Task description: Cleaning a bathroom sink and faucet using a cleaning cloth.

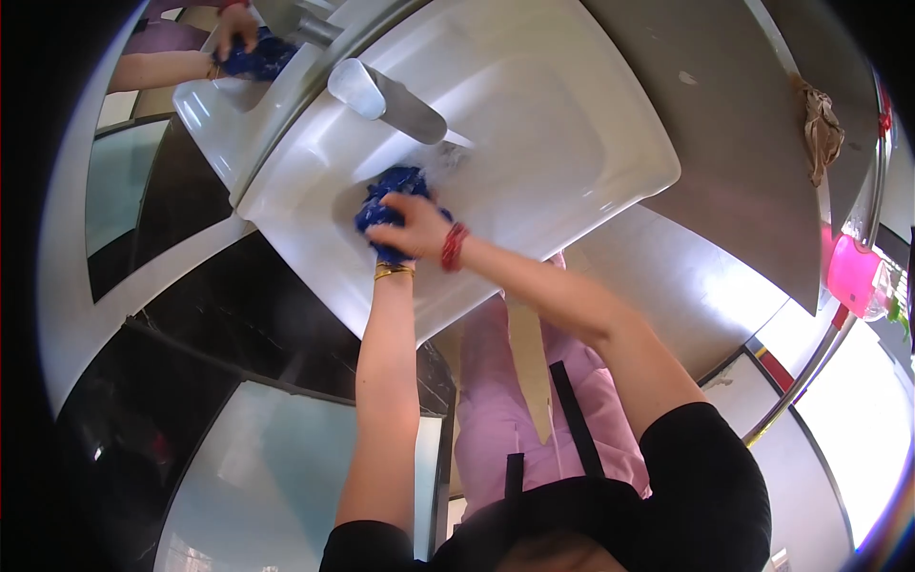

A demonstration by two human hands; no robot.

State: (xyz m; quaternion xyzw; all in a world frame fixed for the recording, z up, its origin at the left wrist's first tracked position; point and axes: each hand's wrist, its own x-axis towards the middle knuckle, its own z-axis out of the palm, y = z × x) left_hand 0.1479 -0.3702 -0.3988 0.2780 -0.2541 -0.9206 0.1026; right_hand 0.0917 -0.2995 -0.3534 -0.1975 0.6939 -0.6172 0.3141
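Observation:
A wet, bunched blue cloth (374,217) with whitish suds on it is held low in the white sink (562,162), near the basin's left side. My right hand (417,226), with a red bracelet at the wrist, grips the cloth from above with bent fingers. Beneath the bundle is my left hand (395,255), a gold bracelet on its wrist. Most of its fingers are hidden by the cloth, which it supports from below. A silver faucet (405,107) reaches over the basin just beyond both hands, and water splashes beside the cloth.
The mirror (119,181) along the left reflects my hands. Dark glossy panels (257,296) lie below the sink. To the right are a grey surface (734,172), a crumpled brown piece (820,132), a pink plastic item (853,276) and a curved metal rail (805,386).

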